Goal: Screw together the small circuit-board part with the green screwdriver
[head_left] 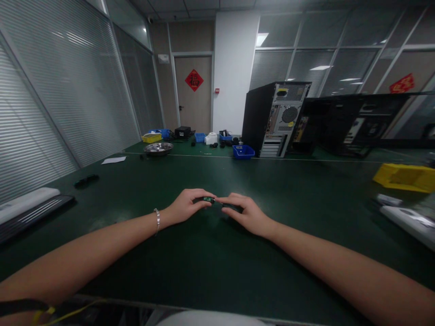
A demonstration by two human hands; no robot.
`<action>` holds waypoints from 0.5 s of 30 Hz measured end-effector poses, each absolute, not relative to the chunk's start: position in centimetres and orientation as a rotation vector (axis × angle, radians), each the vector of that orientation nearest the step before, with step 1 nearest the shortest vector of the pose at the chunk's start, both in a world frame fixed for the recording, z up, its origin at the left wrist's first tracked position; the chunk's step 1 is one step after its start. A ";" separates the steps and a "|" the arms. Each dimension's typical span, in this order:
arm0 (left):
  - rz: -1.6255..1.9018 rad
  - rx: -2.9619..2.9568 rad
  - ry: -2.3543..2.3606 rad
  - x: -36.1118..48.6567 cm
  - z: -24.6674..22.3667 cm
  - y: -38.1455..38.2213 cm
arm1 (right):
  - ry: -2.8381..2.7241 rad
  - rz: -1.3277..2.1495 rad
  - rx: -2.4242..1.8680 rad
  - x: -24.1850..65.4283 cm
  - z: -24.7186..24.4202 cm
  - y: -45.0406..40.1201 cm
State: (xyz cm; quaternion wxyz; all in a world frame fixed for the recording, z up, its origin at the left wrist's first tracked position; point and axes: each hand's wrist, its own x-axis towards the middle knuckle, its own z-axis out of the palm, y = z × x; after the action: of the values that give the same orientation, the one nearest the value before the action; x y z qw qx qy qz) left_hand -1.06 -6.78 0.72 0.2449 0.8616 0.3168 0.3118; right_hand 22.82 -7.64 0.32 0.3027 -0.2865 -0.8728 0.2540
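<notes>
Over the middle of the green table my left hand [188,203] pinches a small green circuit board [208,199] between thumb and fingers. It looks like a board with dark parts on it, but is too small to make out fully. My right hand [247,212] comes in from the right, its index fingertip at the board's right end. Its thumb and index finger are curled toward each other, with something small and dark between them that I cannot make out. A silver bracelet [157,219] circles my left wrist.
A black computer tower [260,120] stands behind, with a blue bin [243,152] before it. Back left holds a metal bowl [158,148] and a yellow tray [152,137]. A yellow bin [404,177] is at right; keyboards [36,215] lie left. The front table edge [136,304] is near me.
</notes>
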 end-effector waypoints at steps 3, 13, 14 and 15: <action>0.846 2.313 0.865 -1.0 0.7 -6.8 | -2.317 0.683 -0.748 22.8 0.4 -7.7; 0.815 2.173 0.848 -1.0 0.6 -6.9 | -2.311 0.703 -0.743 22.8 0.3 -7.6; 0.817 2.166 0.851 -0.9 0.6 -6.9 | -2.309 0.698 -0.737 22.7 0.3 -7.6; 0.818 2.161 0.854 -0.9 0.6 -6.9 | -2.306 0.693 -0.730 22.7 0.3 -7.6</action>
State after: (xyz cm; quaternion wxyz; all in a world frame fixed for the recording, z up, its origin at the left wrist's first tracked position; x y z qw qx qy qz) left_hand -0.90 -6.88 0.60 0.3324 0.8273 0.3270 0.3132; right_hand 22.70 -7.61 0.32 0.3075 -0.2759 -0.8721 0.2622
